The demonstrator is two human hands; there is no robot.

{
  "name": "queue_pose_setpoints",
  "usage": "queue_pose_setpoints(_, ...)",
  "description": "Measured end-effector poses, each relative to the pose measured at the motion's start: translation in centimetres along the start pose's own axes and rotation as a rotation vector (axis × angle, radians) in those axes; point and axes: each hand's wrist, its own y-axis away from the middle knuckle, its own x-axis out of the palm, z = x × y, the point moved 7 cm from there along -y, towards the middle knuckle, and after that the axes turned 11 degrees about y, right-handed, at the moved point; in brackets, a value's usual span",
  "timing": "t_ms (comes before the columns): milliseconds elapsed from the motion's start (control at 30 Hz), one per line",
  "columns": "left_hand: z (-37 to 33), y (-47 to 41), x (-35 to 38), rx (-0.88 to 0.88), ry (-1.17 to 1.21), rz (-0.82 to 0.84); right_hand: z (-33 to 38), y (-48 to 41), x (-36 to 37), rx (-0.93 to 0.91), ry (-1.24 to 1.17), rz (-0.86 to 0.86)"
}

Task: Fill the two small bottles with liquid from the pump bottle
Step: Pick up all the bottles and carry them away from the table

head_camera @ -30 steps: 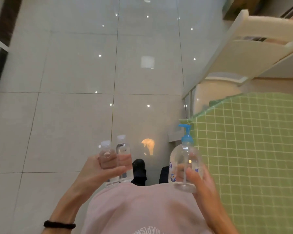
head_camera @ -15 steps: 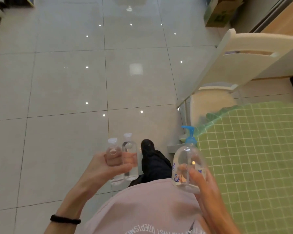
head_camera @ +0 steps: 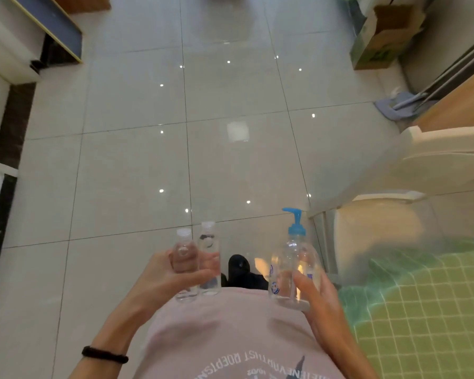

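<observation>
My left hand [head_camera: 162,277] grips two small clear bottles side by side, both upright with pale caps on: one on the left [head_camera: 185,258] and one on the right [head_camera: 210,255]. My right hand [head_camera: 316,296] holds a clear pump bottle [head_camera: 290,269] with a blue pump head, upright, thumb across its front. Both hands are in front of my waist, above the floor. The pump bottle looks mostly clear inside; its fill level is hard to tell.
A table with a green checked cloth [head_camera: 422,310] is at the lower right. A pale chair [head_camera: 394,187] stands beyond it. A cardboard box [head_camera: 386,34] and a mop [head_camera: 402,105] lie at the far right. Glossy tiled floor [head_camera: 203,132] spreads ahead.
The view has tilted up and shifted left, so the table and chair have slid toward the right edge. Both hands keep the same hold on their bottles.
</observation>
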Motion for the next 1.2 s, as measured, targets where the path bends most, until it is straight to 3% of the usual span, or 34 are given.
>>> queue_pose_setpoints(200, -7.3, -7.7, -0.8, 0.025, -0.019, 0.019, 6.1, -6.7, -0.4, -0.022, -0.046, -0.039)
queue_pose_setpoints(633, -22.4, -30.4, 3.8, -0.085, -0.163, 0.339, 19.7, -21.9, -1.7, -0.028, -0.183, -0.314)
queue_pose_setpoints(867, -31.5, -41.7, 12.5, -0.072, -0.361, 0.536, 26.6, -27.9, -5.5, -0.072, -0.267, -0.451)
queue_pose_setpoints(1200, -37.6, -55.2, 29.1, -0.114, -0.542, 0.729, 29.8, -37.1, -17.9, 0.021, -0.323, -0.633)
